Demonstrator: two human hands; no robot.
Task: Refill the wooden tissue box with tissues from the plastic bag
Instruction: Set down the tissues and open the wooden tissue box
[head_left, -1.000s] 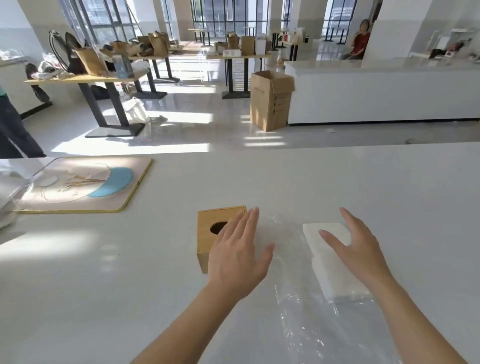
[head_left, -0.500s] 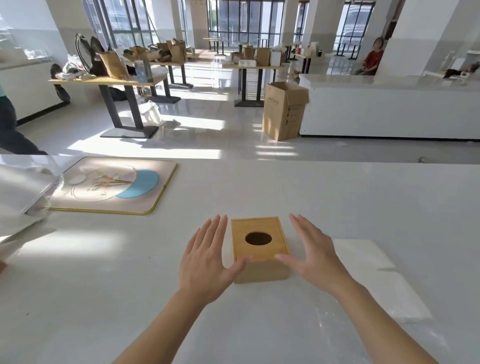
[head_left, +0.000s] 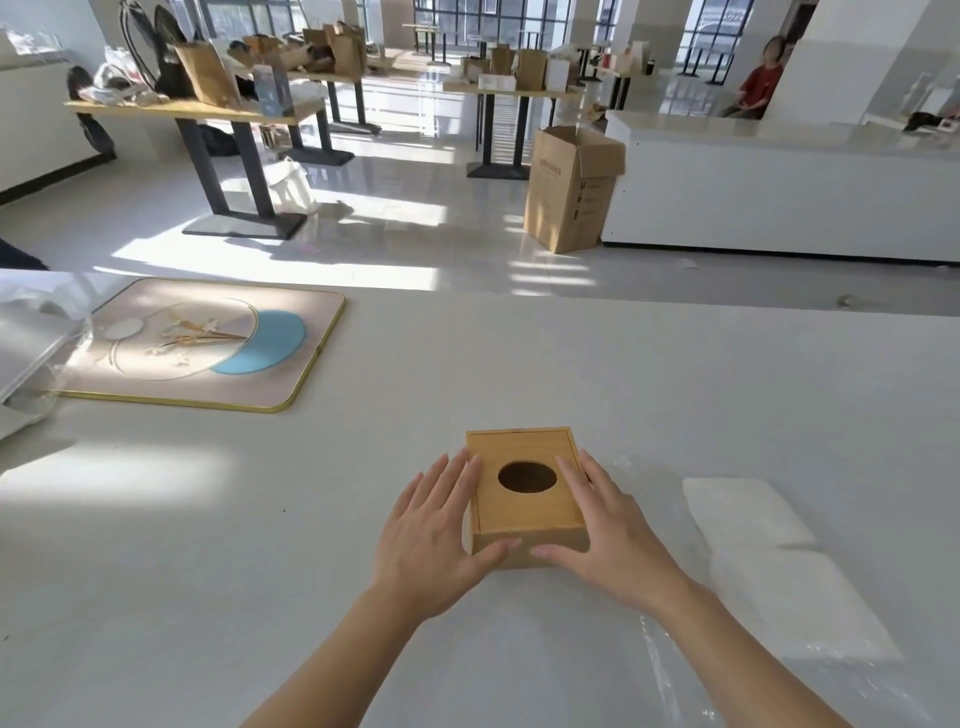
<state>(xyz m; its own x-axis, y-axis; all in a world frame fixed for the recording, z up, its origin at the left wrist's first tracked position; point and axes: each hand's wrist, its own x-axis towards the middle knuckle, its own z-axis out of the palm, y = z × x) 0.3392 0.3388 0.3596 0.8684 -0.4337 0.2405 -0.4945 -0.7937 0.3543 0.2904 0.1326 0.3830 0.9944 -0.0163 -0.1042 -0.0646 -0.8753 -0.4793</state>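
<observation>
The wooden tissue box (head_left: 525, 519) stands on the white table (head_left: 467, 364) in front of me, its lid on and a dark oval hole in the top. My left hand (head_left: 434, 530) lies flat against the box's left side, thumb on the front face. My right hand (head_left: 608, 530) presses the right side, fingers reaching over the top edge, thumb on the front. Both hands clasp the box between them. To the right lies a white tissue stack (head_left: 769, 556) inside a clear plastic bag (head_left: 670, 654), flat on the table.
A pink placemat with a gold rim (head_left: 208, 343) lies at the far left. A clear plastic sheet or bag (head_left: 31, 343) sits at the left edge. Beyond the table are a cardboard carton (head_left: 571, 187) on the floor, other tables and a seated person (head_left: 756, 83).
My right hand left the tissue stack and came to the box's right side. Both hands have closed in until they touch the box, which now sits centred in view.
</observation>
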